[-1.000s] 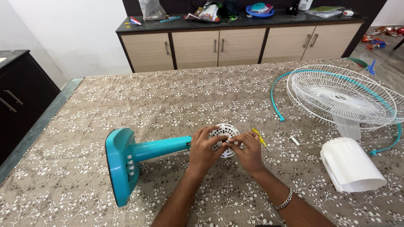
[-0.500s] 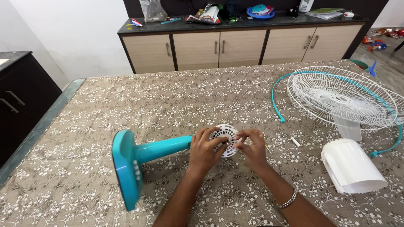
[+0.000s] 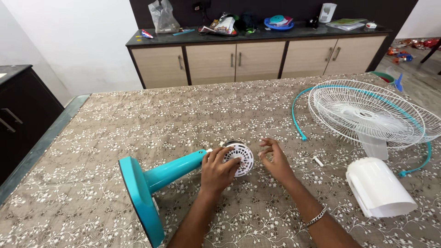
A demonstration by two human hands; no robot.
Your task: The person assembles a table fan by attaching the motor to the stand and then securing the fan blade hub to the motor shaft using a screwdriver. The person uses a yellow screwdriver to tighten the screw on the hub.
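Note:
A teal fan stand (image 3: pixel 156 181) lies on its side on the table, its round base at the lower left. At the stand's upper end sits a white vented motor housing (image 3: pixel 240 158). My left hand (image 3: pixel 219 169) grips that housing from the left. My right hand (image 3: pixel 273 160) hovers just right of the housing, fingers apart, thumb and forefinger pinched close; whether a small part is between them I cannot tell.
A white wire fan grille (image 3: pixel 372 115) with a teal rim band (image 3: pixel 298 131) lies at the right. A white plastic cover (image 3: pixel 379 188) sits nearer me, a small white piece (image 3: pixel 318 161) beside it. Cabinets (image 3: pixel 257 59) with clutter stand behind the table.
My right hand has come off the white housing and moved slightly right. The stand has rolled, so its base now shows more edge-on. The yellow tool is no longer visible.

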